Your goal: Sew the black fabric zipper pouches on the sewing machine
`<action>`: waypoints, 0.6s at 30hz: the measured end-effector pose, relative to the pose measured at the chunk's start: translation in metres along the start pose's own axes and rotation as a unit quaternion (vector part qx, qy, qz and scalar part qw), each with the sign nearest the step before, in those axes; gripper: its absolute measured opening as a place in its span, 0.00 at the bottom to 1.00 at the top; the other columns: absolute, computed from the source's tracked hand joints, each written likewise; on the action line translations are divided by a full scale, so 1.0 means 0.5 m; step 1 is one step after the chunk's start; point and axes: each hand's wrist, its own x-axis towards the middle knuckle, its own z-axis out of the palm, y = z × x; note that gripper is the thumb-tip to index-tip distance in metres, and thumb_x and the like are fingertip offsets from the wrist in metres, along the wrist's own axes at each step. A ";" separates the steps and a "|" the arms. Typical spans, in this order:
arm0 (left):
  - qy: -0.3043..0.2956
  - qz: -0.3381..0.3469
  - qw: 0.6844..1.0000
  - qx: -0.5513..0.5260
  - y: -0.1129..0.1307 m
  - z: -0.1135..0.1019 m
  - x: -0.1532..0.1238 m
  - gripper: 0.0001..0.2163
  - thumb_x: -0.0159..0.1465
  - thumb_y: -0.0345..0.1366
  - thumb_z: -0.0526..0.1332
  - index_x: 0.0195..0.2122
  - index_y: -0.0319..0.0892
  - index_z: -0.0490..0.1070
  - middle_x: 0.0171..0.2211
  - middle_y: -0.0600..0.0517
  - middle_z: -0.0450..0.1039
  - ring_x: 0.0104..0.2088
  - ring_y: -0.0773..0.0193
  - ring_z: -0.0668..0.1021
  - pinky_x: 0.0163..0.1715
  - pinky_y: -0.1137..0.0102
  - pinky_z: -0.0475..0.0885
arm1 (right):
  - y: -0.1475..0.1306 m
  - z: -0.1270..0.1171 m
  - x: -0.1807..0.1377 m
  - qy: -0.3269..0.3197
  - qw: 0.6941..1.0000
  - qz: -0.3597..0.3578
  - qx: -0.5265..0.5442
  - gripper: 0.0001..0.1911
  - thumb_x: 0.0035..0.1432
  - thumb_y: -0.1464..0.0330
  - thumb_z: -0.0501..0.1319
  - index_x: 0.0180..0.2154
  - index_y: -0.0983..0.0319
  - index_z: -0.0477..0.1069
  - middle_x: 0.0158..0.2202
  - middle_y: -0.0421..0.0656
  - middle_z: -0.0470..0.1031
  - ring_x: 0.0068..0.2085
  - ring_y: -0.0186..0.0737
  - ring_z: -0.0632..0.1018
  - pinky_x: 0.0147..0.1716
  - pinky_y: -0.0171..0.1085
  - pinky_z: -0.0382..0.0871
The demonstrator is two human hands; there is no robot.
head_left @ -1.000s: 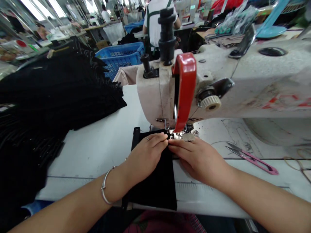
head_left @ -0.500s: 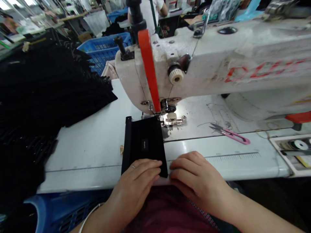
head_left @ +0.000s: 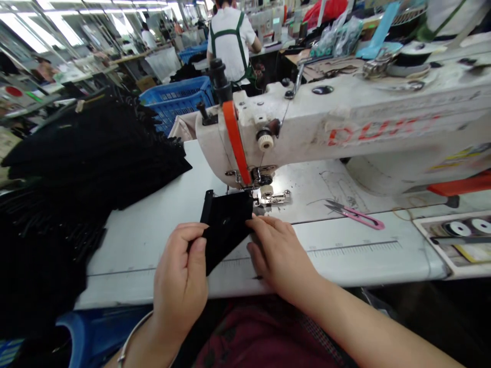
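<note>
A black fabric piece (head_left: 226, 225) lies on the sewing machine's bed, its far edge at the presser foot (head_left: 256, 196). Its near part is lifted and folded at a slant. My left hand (head_left: 182, 276) pinches the stiff strip on its left side between thumb and fingers. On the right edge, close to the foot, my right hand (head_left: 278, 250) holds the cloth with its fingertips, the thumb lower down. The sewing machine (head_left: 307, 122) has a red-orange lever cover on its front. The needle tip is too small to make out.
Pink thread snips (head_left: 360, 217) lie right of the foot. A tray with bobbins (head_left: 441, 240) sits at the right edge. Stacked black pieces (head_left: 95, 148) fill the left side. A blue basket (head_left: 176, 99) stands behind, and a person (head_left: 232, 43) in white sits farther back.
My left hand moved from lying flat on the piece to gripping its left side. My right hand came forward onto the right edge. The near part of the piece was lifted, and the camera tilted up.
</note>
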 end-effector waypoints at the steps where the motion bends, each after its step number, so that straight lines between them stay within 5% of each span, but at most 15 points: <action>1: 0.005 -0.001 1.000 0.007 0.000 0.000 0.006 0.06 0.70 0.31 0.51 0.43 0.41 0.67 0.40 0.51 0.71 0.42 0.63 0.74 0.44 0.69 0.70 | -0.004 0.006 0.015 0.013 0.998 0.024 0.055 0.19 0.63 0.72 0.57 0.55 0.64 0.65 0.55 0.50 0.71 0.56 0.51 0.68 0.55 0.52 0.62; 5: 0.025 0.022 0.999 0.013 0.003 -0.002 0.017 0.06 0.70 0.30 0.51 0.43 0.41 0.66 0.40 0.50 0.70 0.43 0.63 0.74 0.45 0.68 0.69 | -0.023 0.018 0.056 0.045 0.935 0.144 0.320 0.07 0.58 0.70 0.60 0.41 0.61 0.68 0.37 0.41 0.75 0.39 0.39 0.75 0.38 0.38 0.70; 9: -0.014 0.094 0.995 0.004 0.005 -0.006 0.008 0.06 0.69 0.26 0.51 0.42 0.41 0.65 0.40 0.49 0.70 0.43 0.62 0.74 0.44 0.66 0.70 | -0.038 0.009 0.038 -0.056 0.866 0.208 0.451 0.06 0.56 0.71 0.57 0.38 0.61 0.66 0.23 0.35 0.69 0.22 0.31 0.69 0.21 0.30 0.60; 14: -0.033 0.074 0.996 -0.023 0.008 -0.003 -0.002 0.07 0.70 0.26 0.50 0.42 0.41 0.65 0.43 0.48 0.71 0.45 0.62 0.74 0.46 0.65 0.70 | -0.034 0.005 0.031 -0.021 0.892 0.206 0.402 0.16 0.54 0.70 0.61 0.46 0.59 0.63 0.20 0.30 0.62 0.19 0.31 0.64 0.17 0.30 0.55; 18: -0.022 0.072 0.997 -0.025 0.010 -0.005 0.003 0.07 0.70 0.26 0.50 0.41 0.40 0.65 0.43 0.48 0.71 0.46 0.63 0.73 0.48 0.66 0.70 | -0.035 0.003 0.041 -0.112 0.900 0.195 0.373 0.06 0.56 0.71 0.62 0.38 0.59 0.69 0.19 0.31 0.62 0.19 0.30 0.63 0.17 0.30 0.53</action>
